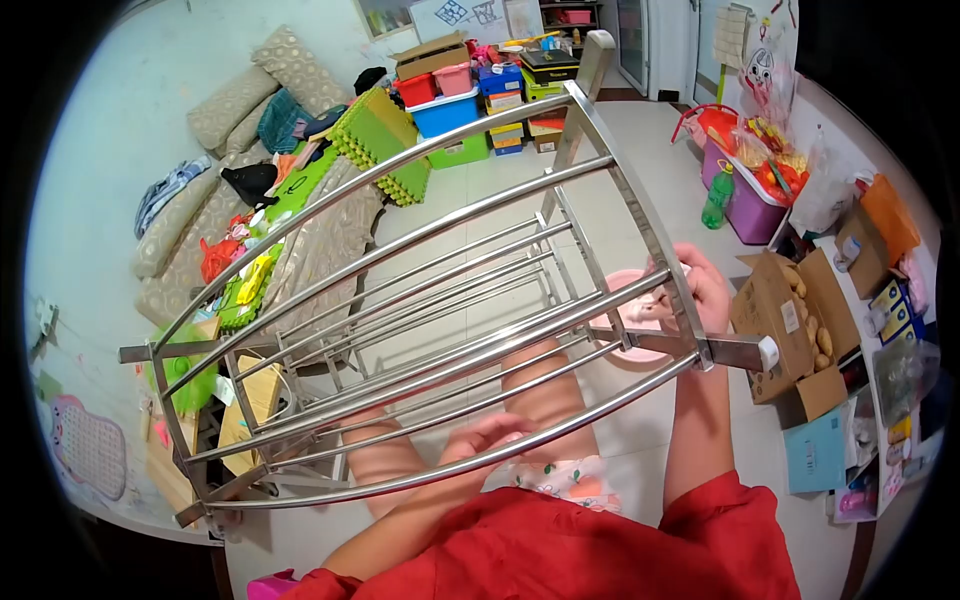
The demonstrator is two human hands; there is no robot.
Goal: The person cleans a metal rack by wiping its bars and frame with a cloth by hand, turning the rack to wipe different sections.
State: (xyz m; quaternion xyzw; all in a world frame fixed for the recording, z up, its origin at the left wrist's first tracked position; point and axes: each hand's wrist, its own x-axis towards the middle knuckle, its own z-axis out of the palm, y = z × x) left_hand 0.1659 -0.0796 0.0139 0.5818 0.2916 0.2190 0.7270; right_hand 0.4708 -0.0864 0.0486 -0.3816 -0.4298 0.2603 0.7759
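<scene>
A stainless steel rack (455, 360) of tubular bars fills the middle of the view, tilted in front of my body. My right hand (703, 288) is closed round the flat side bar at its right end, with some fingers hidden behind the metal. Something whitish shows by those fingertips; I cannot make out whether it is held. Behind the lowest front tube lies my left hand (487, 436), above my lap, its fingers loosely bent and pointing right, not wrapped round the tube. A pink basin (628, 350) stands on the floor beyond the rack's right end, partly covered by bars.
A cardboard box (770, 325) and low white shelving (862, 330) line the right side. Farther back are a purple bin (752, 205) and a green bottle (718, 197). A cluttered sofa (215, 195) stands left, and stacked storage boxes (450, 112) at the back.
</scene>
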